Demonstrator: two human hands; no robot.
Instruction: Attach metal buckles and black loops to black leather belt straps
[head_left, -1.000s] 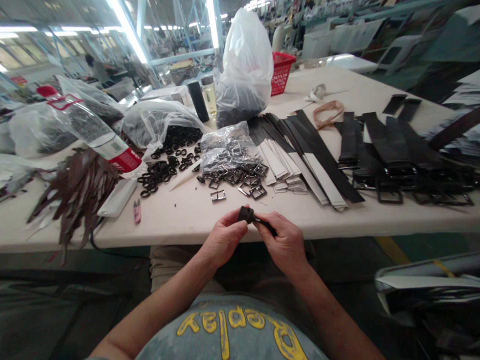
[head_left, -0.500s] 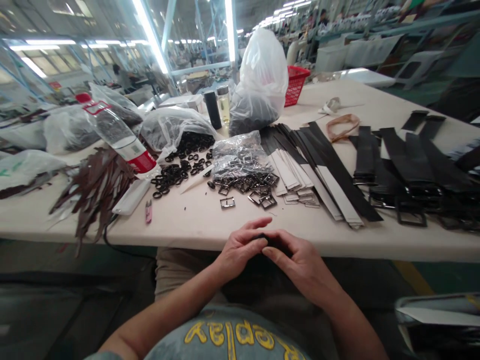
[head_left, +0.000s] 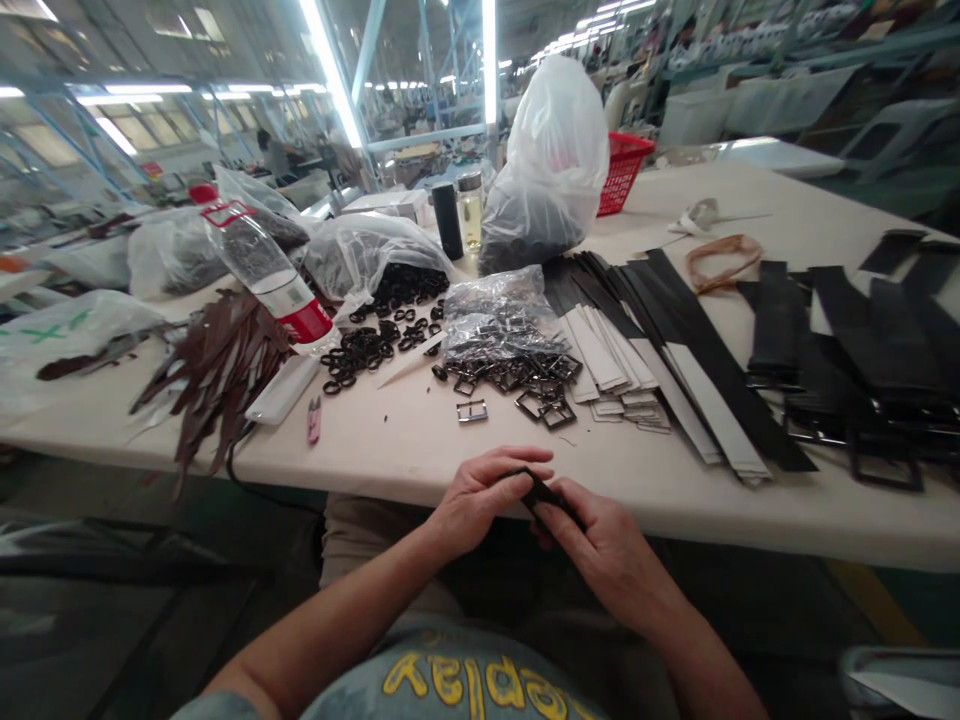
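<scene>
Both my hands meet at the table's near edge on a narrow black strap (head_left: 541, 490). My left hand (head_left: 484, 497) pinches one end of it with curled fingers. My right hand (head_left: 604, 550) grips the other end from below. Just beyond them on the beige table (head_left: 420, 440) lie several metal buckles (head_left: 525, 378), one lone buckle (head_left: 472, 411), and a pile of black rings (head_left: 367, 345). Flat black and white straps (head_left: 637, 350) fan out to the right of the buckles.
Brown leather strips (head_left: 217, 370) and a plastic bottle (head_left: 266, 268) lie at the left, small pink snips (head_left: 314, 420) near the edge. Clear bags (head_left: 551, 160), a black cylinder (head_left: 448, 220), a red basket (head_left: 622, 170) stand behind. Finished black belts (head_left: 840, 350) lie at the right.
The strap was held up above the table edge a second ago; my hands have lowered it and closed over it. The view has shifted, moving the table's things rightward and down.
</scene>
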